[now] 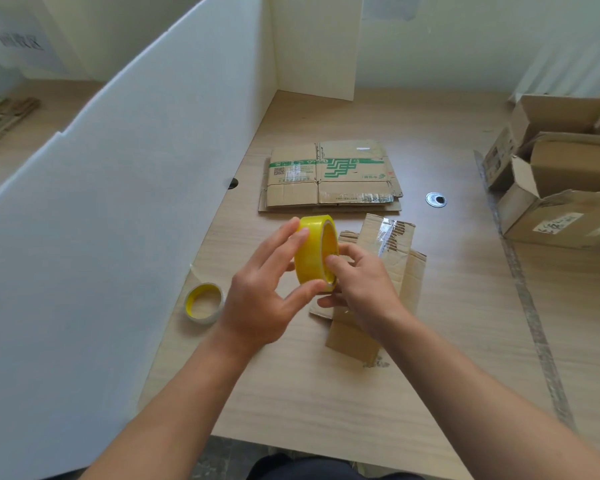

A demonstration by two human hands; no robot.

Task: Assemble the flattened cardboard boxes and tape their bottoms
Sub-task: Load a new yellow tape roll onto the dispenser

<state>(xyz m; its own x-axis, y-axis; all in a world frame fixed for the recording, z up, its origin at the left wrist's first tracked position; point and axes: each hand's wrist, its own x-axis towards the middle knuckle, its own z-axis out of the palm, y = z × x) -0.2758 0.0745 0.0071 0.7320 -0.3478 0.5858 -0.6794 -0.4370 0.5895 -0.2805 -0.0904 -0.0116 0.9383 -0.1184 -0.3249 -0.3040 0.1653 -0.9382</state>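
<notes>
I hold a thick yellow tape roll upright above the table, between both hands. My left hand grips its outer face with fingers and thumb. My right hand holds its right rim, with fingertips at the core. Under my right hand lies a small flattened cardboard box with old clear tape on it. Farther back lies a stack of flattened boxes with green print.
A thinner tape roll lies flat at the left, near the white partition. Assembled open boxes stand at the right. A round cable hole is in the wooden table. The table's front edge is near my body.
</notes>
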